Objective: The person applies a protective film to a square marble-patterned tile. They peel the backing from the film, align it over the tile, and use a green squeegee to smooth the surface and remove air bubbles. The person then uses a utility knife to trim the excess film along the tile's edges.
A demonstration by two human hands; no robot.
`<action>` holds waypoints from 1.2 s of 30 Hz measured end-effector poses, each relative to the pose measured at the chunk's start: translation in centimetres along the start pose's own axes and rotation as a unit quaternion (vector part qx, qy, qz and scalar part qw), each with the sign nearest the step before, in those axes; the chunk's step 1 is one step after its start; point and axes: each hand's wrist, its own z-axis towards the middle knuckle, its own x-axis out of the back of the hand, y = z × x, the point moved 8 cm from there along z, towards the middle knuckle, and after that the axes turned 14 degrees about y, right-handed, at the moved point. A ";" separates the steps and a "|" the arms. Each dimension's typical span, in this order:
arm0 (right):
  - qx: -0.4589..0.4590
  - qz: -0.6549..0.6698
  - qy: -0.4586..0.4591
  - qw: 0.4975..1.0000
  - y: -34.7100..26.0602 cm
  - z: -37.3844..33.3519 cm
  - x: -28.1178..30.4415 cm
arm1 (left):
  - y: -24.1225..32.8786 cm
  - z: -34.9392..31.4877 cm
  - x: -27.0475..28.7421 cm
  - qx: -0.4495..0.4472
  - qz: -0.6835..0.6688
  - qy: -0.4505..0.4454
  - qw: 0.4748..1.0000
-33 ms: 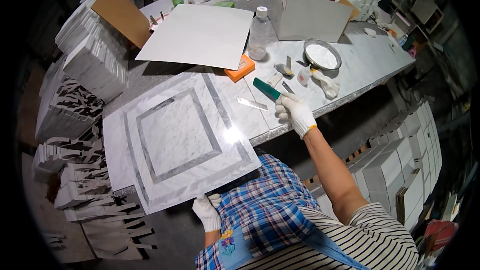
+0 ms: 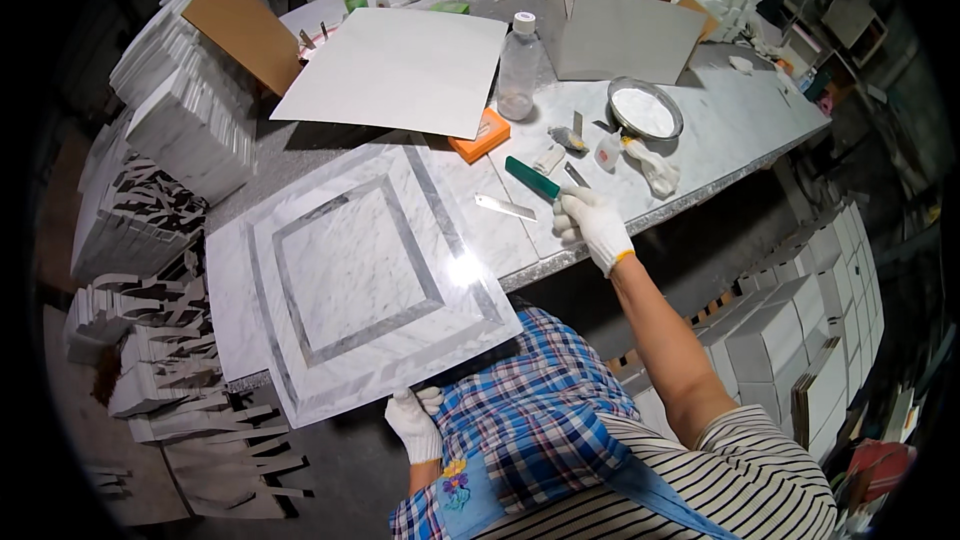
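Observation:
A square marble panel (image 2: 350,275) with grey inlaid bands juts past the table's near edge. At its near edge my left hand (image 2: 412,427), in a white knit glove, has its fingers curled against the rim; part of the grip is hidden. My gloved right hand (image 2: 596,227) is closed round one end of a flat green bar-shaped tool (image 2: 532,177) over the table's front edge. What kind of tool it is does not show. Beside it lie a metal scraper blade (image 2: 505,207), a smaller dark blade (image 2: 576,175) and a crumpled white glove (image 2: 655,170).
A metal bowl of white paste (image 2: 643,113), a clear bottle (image 2: 518,70) and an orange box (image 2: 480,136) stand on the table (image 2: 760,110). Behind are a white board (image 2: 395,70) and a grey carton (image 2: 625,35). Stacked tiles (image 2: 190,130) rise at the left, white boxes (image 2: 775,330) at the right.

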 end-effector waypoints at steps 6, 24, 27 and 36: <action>0.295 -0.394 0.088 0.866 -3.5 -1.1 0.9 | 0.0 -0.1 -0.1 0.015 -0.003 0.003 1.000; 0.394 -0.496 -0.007 0.774 -11.9 0.1 -1.4 | -0.2 0.2 0.4 -0.028 0.035 -0.011 0.999; 0.331 -0.490 -0.036 0.806 -13.0 -0.3 -1.8 | 0.3 -0.1 0.6 -0.047 0.059 0.003 0.997; 0.359 -0.458 -0.011 0.813 -13.6 2.8 -1.6 | -0.4 0.2 0.5 -0.028 0.045 -0.016 0.998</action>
